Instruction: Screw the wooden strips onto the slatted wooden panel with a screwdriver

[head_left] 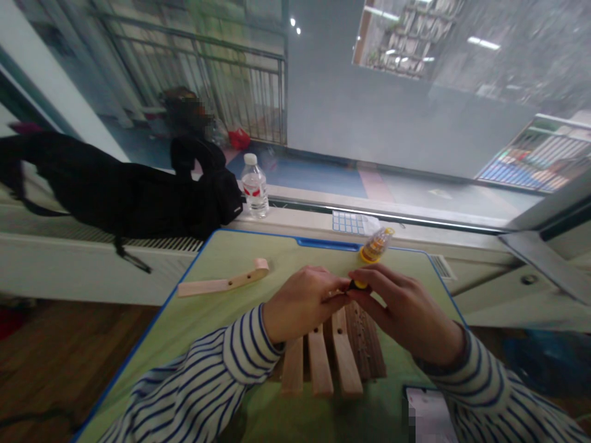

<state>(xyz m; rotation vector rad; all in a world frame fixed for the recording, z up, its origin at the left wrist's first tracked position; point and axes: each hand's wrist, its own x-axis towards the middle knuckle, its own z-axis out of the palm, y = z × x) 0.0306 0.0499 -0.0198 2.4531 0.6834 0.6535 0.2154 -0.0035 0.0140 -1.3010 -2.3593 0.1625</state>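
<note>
My right hand (406,304) is closed, thumb and fingers pinching a small yellow-and-black tool (360,284); its exact kind is hidden by the fingers. Close against it, my left hand (305,301) pinches with thumb and forefinger, and what sits between those fingertips is too small to tell. Below both hands are several pale wooden pieces (349,369) side by side, with dark holes in some of them. Brown grooved wood (367,344) lies at their right. A separate bent wooden piece (217,286) with two holes rests to the left on the green table (221,246).
Behind my right hand stands a yellow-capped clear bottle (376,246). On the sill are a water bottle (255,187), a blue-and-white sheet (348,222) and a black bag (152,197). A phone (429,412) lies at the near right. Glass runs along the back.
</note>
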